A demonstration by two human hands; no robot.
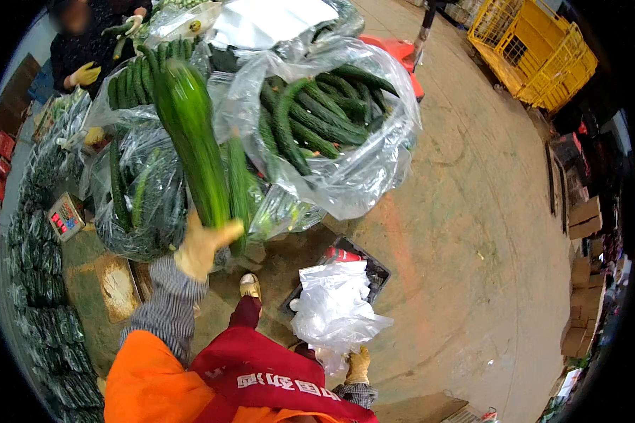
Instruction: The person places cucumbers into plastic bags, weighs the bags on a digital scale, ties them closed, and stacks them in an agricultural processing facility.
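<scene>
My left hand, in a pale yellow work glove, is closed around the lower end of a bunch of long green cucumbers. The bunch is tilted up and blurred by motion. Close beside it on the right is another long cucumber; I cannot tell whether my hand holds it too. My gloved right hand is low at the front, its fingers closed at the edge of a stack of clear plastic bags. The bags lie over a black crate.
A large open plastic bag of cucumbers stands ahead, with another cucumber bag at left. A digital scale sits further left by stacked bagged produce. A gloved co-worker stands far left. Yellow mesh cart stands far right.
</scene>
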